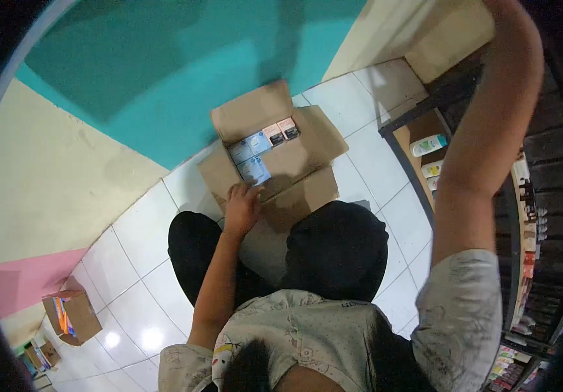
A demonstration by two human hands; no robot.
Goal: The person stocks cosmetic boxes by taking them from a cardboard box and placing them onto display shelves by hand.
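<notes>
Left hand (pixel 240 208) rested at the near edge of the open cardboard box (pixel 307 153) on the floor tiles, fingertips touching a pale blue packet (pixel 254 170); couldn't tell if it gripped. Pink packets (pixel 280 130) lay further back in the box. Right arm (pixel 484 130) was raised by the shelf (pixel 418 130), with the hand cut off at the frame top, so its grip was not visible.
</notes>
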